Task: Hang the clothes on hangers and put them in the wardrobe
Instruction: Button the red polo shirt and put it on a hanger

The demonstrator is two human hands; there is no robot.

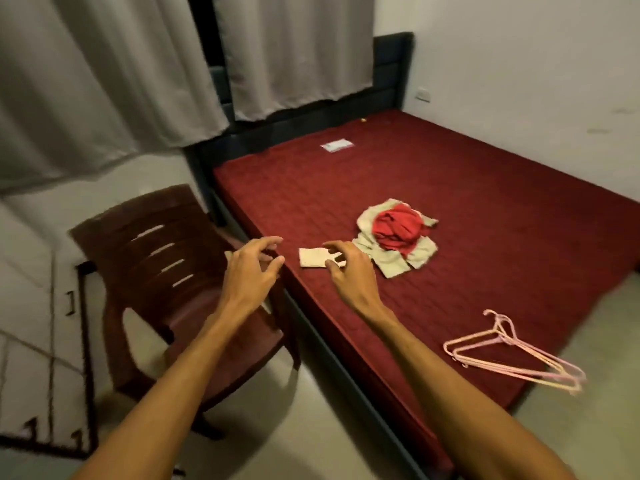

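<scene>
A pile of clothes lies on the dark red mattress (pixel 450 209): a red garment (pixel 398 226) on top of a cream garment (pixel 405 261). A small folded cream cloth (pixel 311 258) lies to the left of the pile. Several pink hangers (pixel 512 355) rest near the mattress's front right corner. My left hand (pixel 251 265) hovers over the mattress's left edge, fingers loosely curled, holding nothing. My right hand (pixel 346 265) hovers just above the folded cloth with spread, bent fingers; I cannot tell whether it touches it.
A dark brown plastic chair (pixel 166 271) stands left of the bed, close under my left arm. Grey curtains (pixel 138 81) hang behind it. A white paper (pixel 336 145) lies near the dark headboard (pixel 391 81). White walls bound the bed at the right.
</scene>
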